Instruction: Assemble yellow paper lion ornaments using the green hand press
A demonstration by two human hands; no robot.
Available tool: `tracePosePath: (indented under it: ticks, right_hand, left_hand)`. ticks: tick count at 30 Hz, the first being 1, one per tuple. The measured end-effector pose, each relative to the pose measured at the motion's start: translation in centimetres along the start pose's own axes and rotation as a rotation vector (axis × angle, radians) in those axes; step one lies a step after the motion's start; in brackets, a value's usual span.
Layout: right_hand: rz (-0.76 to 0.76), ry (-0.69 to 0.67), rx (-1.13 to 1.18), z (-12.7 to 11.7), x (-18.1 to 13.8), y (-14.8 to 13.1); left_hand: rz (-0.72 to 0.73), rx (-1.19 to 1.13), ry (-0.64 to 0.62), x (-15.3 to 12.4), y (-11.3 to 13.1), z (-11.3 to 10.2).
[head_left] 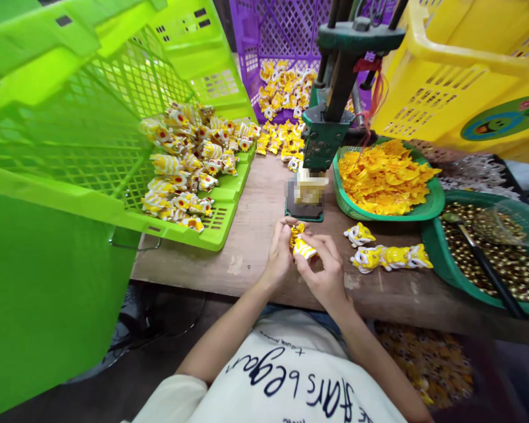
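**Fingertip work just in front of the press**

From the head camera, the only view, I take the green metal column press [321, 144] as my landmark. Just in front of its base, the left hand [278, 249] and the right hand [324, 264] are both closed on a small yellow-and-white striped plastic figure [304, 250], the left at its far end, the right about its near, striped part. To my eye, the step in hand is working or checking the piece by feel; the next move, I'd judge, calls for a steady pinch from both sides. Right of the press, a short row of shiny yellow-and-white figures [393, 258] lies near a round green plastic basket [379, 216] of orange-yellow pieces [381, 176]. Left of the press, a lime-green plastic crate [229, 229] holds a heap of striped figures [176, 167].

Fingers cover much of the held figure, so I can't tell whether its parts are joined. The press's lower end is a blocky smear, and its top is cut off by the upper edge.
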State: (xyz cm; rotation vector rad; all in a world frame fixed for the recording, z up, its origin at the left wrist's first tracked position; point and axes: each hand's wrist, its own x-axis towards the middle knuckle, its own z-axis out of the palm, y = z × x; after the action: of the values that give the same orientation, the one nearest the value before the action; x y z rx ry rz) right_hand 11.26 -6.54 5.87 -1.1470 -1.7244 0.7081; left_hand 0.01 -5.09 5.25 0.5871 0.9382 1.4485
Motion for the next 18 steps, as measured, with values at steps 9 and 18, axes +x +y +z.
tracePosePath:
  ticks: [9, 18]
  right_hand:
    - [-0.033, 0.000, -0.143, 0.6, -0.4, 0.6]
    - [-0.052, -0.203, -0.264, -0.4, 0.2, 1.9]
  left_hand:
    - [0.005, 0.056, -0.098, -0.6, 0.4, 0.7]
    - [-0.133, -0.155, 0.115, 1.1, -0.6, 0.2]
